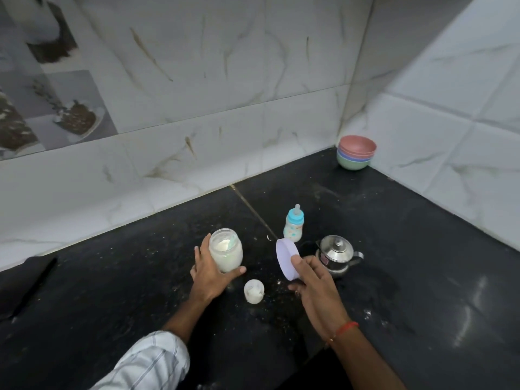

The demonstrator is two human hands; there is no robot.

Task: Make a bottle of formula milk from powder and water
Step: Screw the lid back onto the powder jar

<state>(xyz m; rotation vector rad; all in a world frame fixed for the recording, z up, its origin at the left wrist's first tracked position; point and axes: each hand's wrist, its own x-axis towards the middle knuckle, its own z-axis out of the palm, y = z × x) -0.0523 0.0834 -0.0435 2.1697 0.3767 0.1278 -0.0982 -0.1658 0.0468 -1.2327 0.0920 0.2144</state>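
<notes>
No writing can be made out anywhere from here. The baby bottle carries small coloured prints, but they are pictures rather than letters, too small to tell apart. The steel kettle has a dark red sticker on its side, and whatever is printed on it is too blurred to read.

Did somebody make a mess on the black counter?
Yes. White powder specks are scattered on the black stone counter around the small white cup, with more smudges to the right near. It looks like spilled powder.
</notes>
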